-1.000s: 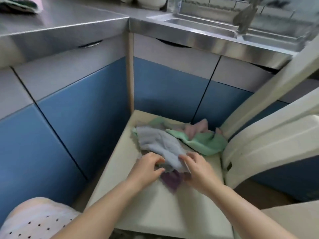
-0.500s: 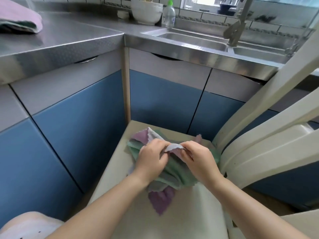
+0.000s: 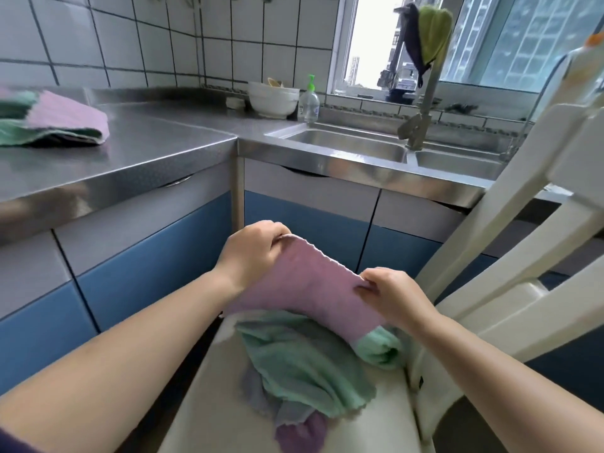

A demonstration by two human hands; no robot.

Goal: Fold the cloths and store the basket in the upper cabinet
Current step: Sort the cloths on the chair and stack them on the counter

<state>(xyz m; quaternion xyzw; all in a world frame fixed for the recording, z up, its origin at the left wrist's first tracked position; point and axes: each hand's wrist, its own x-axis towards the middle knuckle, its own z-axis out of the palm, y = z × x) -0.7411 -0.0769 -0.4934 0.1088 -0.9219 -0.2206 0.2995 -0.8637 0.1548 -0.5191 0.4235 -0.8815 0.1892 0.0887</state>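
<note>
Since half a sec ago we've lifted the pink cloth [image 3: 304, 289] up off the pile, and our view has tipped up to take in the window. We've got 2 hands on it: left hand [image 3: 251, 253] pinches the top corner w/ curled fingers, right hand [image 3: 395, 295] pinches the lower corner, cloth stretched between them in the air above the chair seat [image 3: 209, 397]. Below, still on the seat, a loose heap: 1 big green cloth [image 3: 304, 364], 1 small rolled green one [image 3: 379, 348] just beside the chair back, plus grey & purple bits poking out underneath; exact count there we can't tell. On the steel counter [image 3: 147, 148], far left, 1 folded stack [image 3: 52, 122], pink on top of green. By the sink [image 3: 343, 148]: 1 white bowl [image 3: 274, 99], 1 soap bottle [image 3: 309, 99]. No basket in shot.
</note>
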